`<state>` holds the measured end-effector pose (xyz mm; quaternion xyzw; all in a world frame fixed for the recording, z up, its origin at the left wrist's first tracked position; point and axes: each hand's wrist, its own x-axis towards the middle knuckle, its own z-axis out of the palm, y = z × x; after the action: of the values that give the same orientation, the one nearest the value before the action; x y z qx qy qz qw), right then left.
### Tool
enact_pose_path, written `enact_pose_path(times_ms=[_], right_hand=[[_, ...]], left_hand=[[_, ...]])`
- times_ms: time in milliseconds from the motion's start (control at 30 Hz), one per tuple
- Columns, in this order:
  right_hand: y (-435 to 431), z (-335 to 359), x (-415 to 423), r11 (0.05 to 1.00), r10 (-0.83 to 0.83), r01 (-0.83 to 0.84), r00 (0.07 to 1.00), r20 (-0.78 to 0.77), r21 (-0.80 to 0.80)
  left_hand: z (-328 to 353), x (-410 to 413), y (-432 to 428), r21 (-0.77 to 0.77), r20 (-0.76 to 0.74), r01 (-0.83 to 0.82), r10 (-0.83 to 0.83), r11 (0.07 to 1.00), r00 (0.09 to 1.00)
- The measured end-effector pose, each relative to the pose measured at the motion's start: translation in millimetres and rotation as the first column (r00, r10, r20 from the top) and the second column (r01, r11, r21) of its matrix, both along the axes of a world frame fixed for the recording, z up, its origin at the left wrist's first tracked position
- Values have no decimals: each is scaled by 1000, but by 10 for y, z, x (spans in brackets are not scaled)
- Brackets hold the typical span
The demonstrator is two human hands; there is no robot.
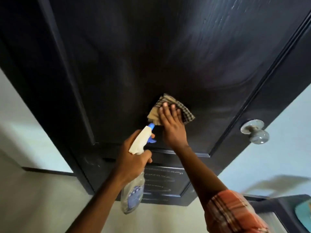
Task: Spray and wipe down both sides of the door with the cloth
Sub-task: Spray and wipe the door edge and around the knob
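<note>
Nearest to the camera is an orange checked sleeve (234, 214) on the right arm, which reaches up to the door (168, 56). The right hand (173, 125) lies flat on a cloth (186, 113), with straight fingers (165, 108) close together, and presses it on the middle panel of the door. The cloth is folded and has a brown and black check pattern, with a plain beige part at its left edge.

The left hand (133, 157) holds a spray bottle (133, 194) just below the cloth, with the fingers curled round its neck. The bottle is clear with a blue label, a white head and a blue nozzle that points at the door.

The door is black with a wood grain and raised mouldings around its panels. Pale smears show on the upper right part, and thin light streaks cross the lower panel. A round grey knob (255, 132) sits at its right edge. The floor (42, 199) is light, and the wall (286, 140) is pale blue.
</note>
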<state>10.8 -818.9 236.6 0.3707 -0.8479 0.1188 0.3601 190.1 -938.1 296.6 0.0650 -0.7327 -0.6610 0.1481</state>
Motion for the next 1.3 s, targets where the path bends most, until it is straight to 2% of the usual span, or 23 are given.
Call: enact_pose_path(times_ms=[67,133,200,333,533,667,867,967,1033,1133,1200,1300], right_hand=[[114,-48,-32,984,46,-41,999,-23,174],[251,-64,-72,963,41,-24,998,-55,267],[387,-111,-74,979,-29,36,999,-38,203],[582,-310,9,978,-191,193,981,35,-73],[663,-470,20,977,-126,134,990,60,-166],[776,-1004,45,971,-127,139,989,73,-193],[1116,-2625,-22,946,-224,251,964,145,-207],[1397,-3058,-240,946,-256,260,966,47,-195],[1525,-3042,-376,901,-282,277,959,34,-334],[1666,-3105,-487,779,-261,228,965,29,-583],[1748,-3169,-556,806,-243,168,968,-59,-568],[1930,-3385,-623,904,-204,115,962,-179,-411]], left_hand=[[-61,-37,-94,-18,9,3,-3,1000,1000],[-109,-51,-137,-33,-6,16,-17,999,1000],[-168,-53,-158,-36,-9,22,-22,999,1000],[-375,-35,-190,-15,-4,-2,2,1000,1000],[-867,-49,-133,-4,41,-35,35,999,999],[-1356,-110,-36,-4,63,-74,74,997,995],[-2549,-358,186,-33,11,-103,104,994,995],[-3060,-462,366,-31,-57,-74,72,997,996],[-3337,-530,428,-36,-70,-64,61,997,996],[-3798,-548,577,-28,-125,-41,38,999,991],[-4064,-567,637,-28,-158,5,-9,1000,987],[-4479,-598,737,-49,-240,88,-97,995,966]])
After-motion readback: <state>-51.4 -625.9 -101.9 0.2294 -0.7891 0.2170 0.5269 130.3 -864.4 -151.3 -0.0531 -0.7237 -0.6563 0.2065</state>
